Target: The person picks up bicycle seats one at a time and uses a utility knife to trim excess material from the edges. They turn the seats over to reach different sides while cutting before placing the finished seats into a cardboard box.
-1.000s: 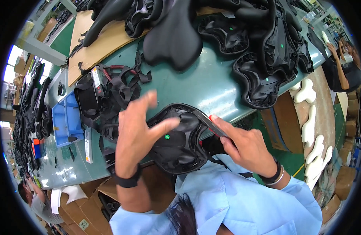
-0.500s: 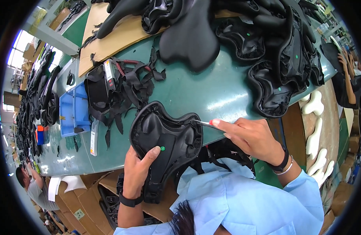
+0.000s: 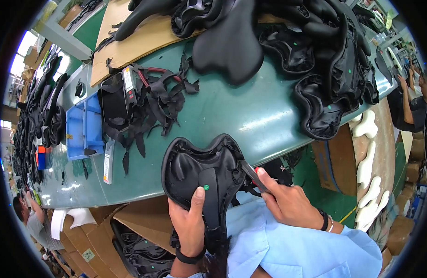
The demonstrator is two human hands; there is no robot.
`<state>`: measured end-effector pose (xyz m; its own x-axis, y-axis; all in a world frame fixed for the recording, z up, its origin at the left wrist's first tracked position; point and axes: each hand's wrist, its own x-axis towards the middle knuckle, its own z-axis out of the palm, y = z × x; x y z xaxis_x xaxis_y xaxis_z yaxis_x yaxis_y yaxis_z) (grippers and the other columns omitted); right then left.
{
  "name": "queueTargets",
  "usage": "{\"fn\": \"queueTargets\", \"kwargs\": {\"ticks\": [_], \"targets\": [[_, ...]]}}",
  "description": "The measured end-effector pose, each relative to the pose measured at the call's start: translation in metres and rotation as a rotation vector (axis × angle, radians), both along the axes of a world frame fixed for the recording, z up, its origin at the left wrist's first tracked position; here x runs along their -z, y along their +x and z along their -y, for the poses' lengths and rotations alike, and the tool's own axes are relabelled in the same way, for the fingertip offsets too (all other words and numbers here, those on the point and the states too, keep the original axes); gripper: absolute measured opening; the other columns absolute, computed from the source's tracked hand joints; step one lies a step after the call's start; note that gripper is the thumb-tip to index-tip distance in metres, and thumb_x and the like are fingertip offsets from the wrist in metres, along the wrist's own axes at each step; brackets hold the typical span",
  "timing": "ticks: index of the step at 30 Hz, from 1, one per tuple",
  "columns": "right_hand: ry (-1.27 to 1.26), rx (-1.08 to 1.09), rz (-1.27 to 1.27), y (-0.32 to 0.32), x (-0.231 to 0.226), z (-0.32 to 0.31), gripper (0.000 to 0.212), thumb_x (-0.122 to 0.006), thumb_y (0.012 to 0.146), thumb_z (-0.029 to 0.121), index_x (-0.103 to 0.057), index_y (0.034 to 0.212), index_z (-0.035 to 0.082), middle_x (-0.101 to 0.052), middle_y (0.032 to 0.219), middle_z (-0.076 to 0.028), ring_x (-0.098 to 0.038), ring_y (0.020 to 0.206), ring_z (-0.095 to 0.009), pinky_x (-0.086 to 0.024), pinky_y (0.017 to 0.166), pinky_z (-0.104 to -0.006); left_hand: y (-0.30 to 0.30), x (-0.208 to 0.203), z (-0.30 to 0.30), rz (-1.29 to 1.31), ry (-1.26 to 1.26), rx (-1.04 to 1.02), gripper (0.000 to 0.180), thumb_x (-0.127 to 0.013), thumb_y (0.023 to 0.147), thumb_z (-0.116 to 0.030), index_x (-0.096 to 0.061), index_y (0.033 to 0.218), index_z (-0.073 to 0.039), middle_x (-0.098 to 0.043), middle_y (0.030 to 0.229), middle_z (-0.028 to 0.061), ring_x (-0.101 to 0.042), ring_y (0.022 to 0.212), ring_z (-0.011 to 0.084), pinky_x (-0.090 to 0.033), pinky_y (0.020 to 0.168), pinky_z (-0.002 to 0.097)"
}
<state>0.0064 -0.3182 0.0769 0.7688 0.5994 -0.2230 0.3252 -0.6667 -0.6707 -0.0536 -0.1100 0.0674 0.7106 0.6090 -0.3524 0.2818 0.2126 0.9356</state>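
A black bicycle saddle is tilted with its hollow underside toward me, wide end away from me, a green round sticker on its inner base. My left hand is closed around its left edge near the narrow end, thumb pressed inside beside the sticker. My right hand is closed on a small knife with a grey blade and some red on its handle. The blade lies against the right rim of the saddle's wide end. Part of the handle is hidden by my fingers.
On the green table lie black scraps, a pair of red-handled pliers and a blue bin. More black saddles are piled at the far right. A cardboard box stands below the table's right edge. Co-workers are at both sides.
My left hand has brought the saddle nearer and slightly right. My right hand has moved lower, and the knife has gone from inside the wide end to its right outer rim.
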Motion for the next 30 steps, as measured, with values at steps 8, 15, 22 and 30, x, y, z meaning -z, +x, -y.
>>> {"fn": "queueTargets", "kwargs": {"ticks": [8, 15, 22, 30], "targets": [[0.489, 0.263, 0.056, 0.037, -0.005, -0.007, 0.060, -0.063, 0.088, 0.004, -0.037, 0.143, 0.002, -0.057, 0.132, -0.020, -0.068, 0.104, -0.032, -0.055, 0.087, -0.0360, -0.014, 0.004, 0.006, 0.026, 0.051, 0.024, 0.054, -0.070, 0.089, -0.012, -0.045, 0.134, 0.005, -0.057, 0.124, 0.0130, -0.056, 0.110, 0.0178, -0.043, 0.099, 0.0318], [0.442, 0.045, -0.057, 0.057, 0.003, -0.061, 0.046, -0.062, 0.082, -0.001, -0.046, 0.125, -0.004, -0.062, 0.098, -0.025, -0.063, 0.089, -0.044, -0.052, 0.075, -0.0439, -0.005, 0.003, -0.006, 0.077, 0.054, 0.032, 0.047, -0.067, 0.093, -0.017, -0.050, 0.130, 0.006, -0.058, 0.123, 0.0101, -0.056, 0.109, 0.0173, -0.041, 0.099, 0.0302], [0.633, -0.269, -0.255, 0.063, -0.012, -0.081, 0.050, -0.063, 0.085, 0.010, -0.042, 0.129, 0.001, -0.060, 0.091, -0.022, -0.063, 0.086, -0.042, -0.050, 0.076, -0.0397, 0.017, 0.024, 0.007, 0.220, -0.458, -0.178, 0.042, -0.053, 0.102, -0.032, -0.050, 0.127, 0.000, -0.060, 0.118, 0.0085, -0.058, 0.107, 0.0174, -0.046, 0.094, 0.0318], [0.447, -0.069, -0.146, 0.144, -0.022, -0.079, 0.041, -0.066, 0.083, 0.011, -0.052, 0.120, 0.002, -0.056, 0.091, -0.004, -0.052, 0.082, -0.012, -0.046, 0.077, -0.0285, 0.035, -0.010, -0.004, 0.150, 0.330, 0.810, 0.017, -0.062, 0.091, -0.014, -0.062, 0.098, 0.002, -0.067, 0.079, 0.0092, -0.064, 0.059, 0.0162, -0.050, 0.059, 0.0277]]}}
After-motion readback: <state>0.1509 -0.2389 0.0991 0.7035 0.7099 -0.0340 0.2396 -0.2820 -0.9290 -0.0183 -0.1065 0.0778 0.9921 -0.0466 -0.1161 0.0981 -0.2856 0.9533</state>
